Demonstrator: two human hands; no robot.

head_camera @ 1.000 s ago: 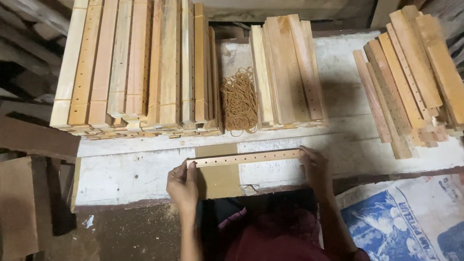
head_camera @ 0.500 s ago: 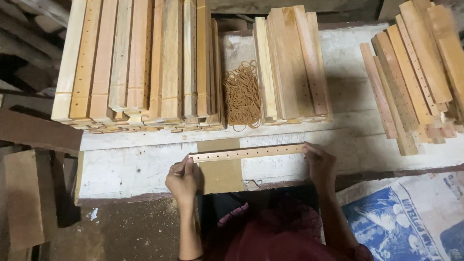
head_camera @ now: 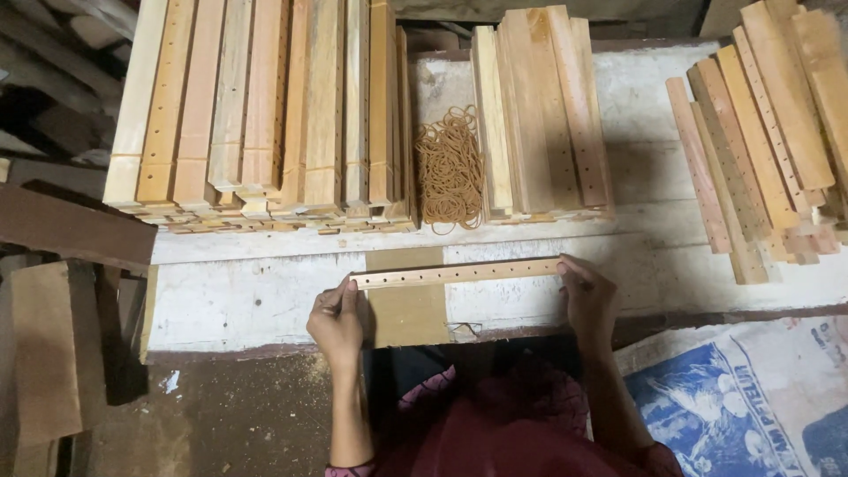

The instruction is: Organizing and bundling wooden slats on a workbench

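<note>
Both hands grip one thin, pale wooden slat (head_camera: 455,273), drilled with a row of small holes. The left hand (head_camera: 336,320) has its fingers (head_camera: 347,296) curled round one end, the right hand (head_camera: 590,299) pinches the other. The slat lies flat between them on the rough, whitewashed desk (head_camera: 256,296). Beyond the fingers sit tangled tan rubber bands (head_camera: 450,168) between stacks of smooth planks (head_camera: 265,115).
</note>
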